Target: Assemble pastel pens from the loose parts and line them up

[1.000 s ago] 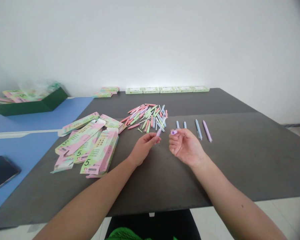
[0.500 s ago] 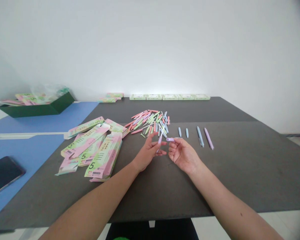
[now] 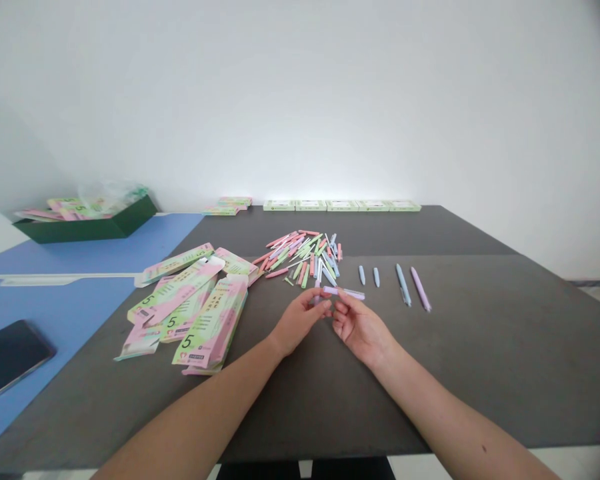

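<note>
My left hand (image 3: 300, 325) pinches a short purple pen piece (image 3: 317, 292) between thumb and fingers, upright, with a white refill rising from it. My right hand (image 3: 364, 335) is closed around a purple pen barrel (image 3: 356, 293), which lies sideways across its fingertips and has a clear clip. The barrel's left end is close to the left fingertips; whether they touch it I cannot tell. Just beyond both hands is a heap of pastel pen parts (image 3: 303, 255). Right of the heap lie two short blue pen pieces (image 3: 362, 275), then a blue pen (image 3: 403, 285) and a purple pen (image 3: 421, 289).
Printed pink-and-green boxes (image 3: 213, 323) are piled on the left of the dark table (image 3: 480, 360). Several flat boxes (image 3: 343, 206) line its far edge by the wall. A green tray (image 3: 85, 230) with packaging and a phone (image 3: 13, 357) sit on the blue surface.
My hands have come closer together, and the left fingers have closed in. The purple barrel now shows its clip side pointing right. The view has tilted slightly upward.
</note>
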The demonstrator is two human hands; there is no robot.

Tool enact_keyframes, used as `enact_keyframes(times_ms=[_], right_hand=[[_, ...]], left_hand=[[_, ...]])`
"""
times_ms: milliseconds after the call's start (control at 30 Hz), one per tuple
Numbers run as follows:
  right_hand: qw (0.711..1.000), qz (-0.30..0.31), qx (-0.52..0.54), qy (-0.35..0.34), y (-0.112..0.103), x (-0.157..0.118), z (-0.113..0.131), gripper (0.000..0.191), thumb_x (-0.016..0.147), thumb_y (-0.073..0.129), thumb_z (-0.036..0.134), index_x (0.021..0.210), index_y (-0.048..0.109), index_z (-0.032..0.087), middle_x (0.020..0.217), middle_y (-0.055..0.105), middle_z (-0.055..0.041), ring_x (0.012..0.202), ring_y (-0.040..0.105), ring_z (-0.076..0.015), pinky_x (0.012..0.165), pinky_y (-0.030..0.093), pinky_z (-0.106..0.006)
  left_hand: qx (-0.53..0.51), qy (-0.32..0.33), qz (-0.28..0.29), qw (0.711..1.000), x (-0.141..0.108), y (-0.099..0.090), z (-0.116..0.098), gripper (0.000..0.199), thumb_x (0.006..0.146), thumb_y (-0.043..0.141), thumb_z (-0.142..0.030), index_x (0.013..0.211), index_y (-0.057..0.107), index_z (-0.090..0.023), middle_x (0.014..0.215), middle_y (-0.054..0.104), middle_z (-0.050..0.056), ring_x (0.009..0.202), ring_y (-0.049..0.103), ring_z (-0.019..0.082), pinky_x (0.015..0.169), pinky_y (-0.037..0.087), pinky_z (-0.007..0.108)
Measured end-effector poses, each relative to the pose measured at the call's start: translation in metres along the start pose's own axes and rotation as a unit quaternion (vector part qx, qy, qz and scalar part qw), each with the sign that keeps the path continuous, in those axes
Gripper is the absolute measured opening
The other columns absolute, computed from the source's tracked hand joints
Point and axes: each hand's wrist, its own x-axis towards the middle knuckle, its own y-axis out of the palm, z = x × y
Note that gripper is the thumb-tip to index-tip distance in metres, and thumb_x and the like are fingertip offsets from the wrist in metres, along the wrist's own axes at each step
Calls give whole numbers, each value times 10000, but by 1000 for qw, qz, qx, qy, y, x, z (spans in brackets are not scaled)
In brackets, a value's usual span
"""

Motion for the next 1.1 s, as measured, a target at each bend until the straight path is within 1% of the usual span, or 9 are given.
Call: enact_keyframes(times_ms=[67, 233, 433, 700, 800, 867, 967, 1033, 1100], right_hand=[[1000, -2, -4, 1, 0, 0, -3, 170, 700, 711, 206, 829, 610, 162, 509, 524, 76, 382, 429, -22, 373, 358, -117], [1000, 17, -20, 1, -2, 3, -10, 231, 679, 731, 203, 883, 633, 158, 535, 534, 71, 393, 435, -21, 378, 370, -118], [1000, 13, -25, -9, -3, 3, -13, 259, 669, 745, 191, 908, 653, 162, 546, 536, 68, 402, 433, -15, 387, 375, -113], [999, 18, -33, -12, -4, 2, -14, 245, 671, 750, 207, 888, 650, 153, 561, 538, 64, 416, 436, -18, 400, 376, -124], [999, 23, -32, -11, -4, 1, -15, 265, 673, 747, 216, 909, 639, 161, 591, 559, 60, 435, 450, -24, 421, 386, -133], [999, 20, -30, -17, -4, 0, -14, 269, 683, 739, 242, 918, 627, 174, 609, 569, 59, 446, 457, -30, 429, 391, -143], [999, 16, -32, -28, -2, -2, -11, 231, 700, 725, 301, 852, 594, 186, 614, 565, 62, 451, 458, -40, 434, 391, -160], [999, 10, -39, -36, -2, -2, -9, 234, 713, 708, 351, 802, 563, 191, 588, 542, 68, 428, 429, -45, 421, 378, -171], [997, -8, -50, -56, -3, -1, -6, 254, 730, 682, 404, 775, 543, 196, 547, 499, 79, 388, 368, -44, 392, 347, -181]], left_hand=[[3, 6, -12, 1000, 1, 0, 1, 310, 736, 658, -333, 992, 621, -162, 910, 640, 38, 759, 578, 122, 796, 468, 286], [19, 15, -28, 999, 2, -3, 1, 265, 764, 622, -377, 916, 633, -159, 857, 641, 32, 762, 577, 132, 786, 470, 286], [20, 25, -29, 999, 1, -4, 0, 260, 785, 597, -379, 932, 634, -168, 878, 644, 33, 764, 582, 135, 784, 463, 285], [37, 40, -60, 997, 0, -1, -8, 267, 757, 624, -370, 925, 641, -163, 908, 656, 37, 688, 556, 113, 710, 447, 254], [36, 37, -75, 996, 0, 0, -10, 273, 747, 628, -383, 905, 641, -161, 842, 648, 24, 671, 553, 111, 690, 445, 244], [31, 34, -90, 995, 0, -1, -9, 263, 743, 630, -390, 874, 634, -162, 772, 624, 7, 661, 551, 108, 677, 443, 236], [20, 25, -117, 993, 2, -3, -8, 265, 724, 645, -406, 835, 620, -167, 716, 593, -11, 649, 556, 105, 662, 438, 225], [16, 21, -133, 991, 3, -4, -7, 284, 704, 659, -421, 828, 616, -169, 714, 586, -14, 643, 560, 105, 657, 438, 223], [11, 20, -142, 990, 5, -5, -6, 297, 691, 667, -430, 823, 615, -170, 723, 582, -15, 642, 563, 104, 658, 441, 225]])
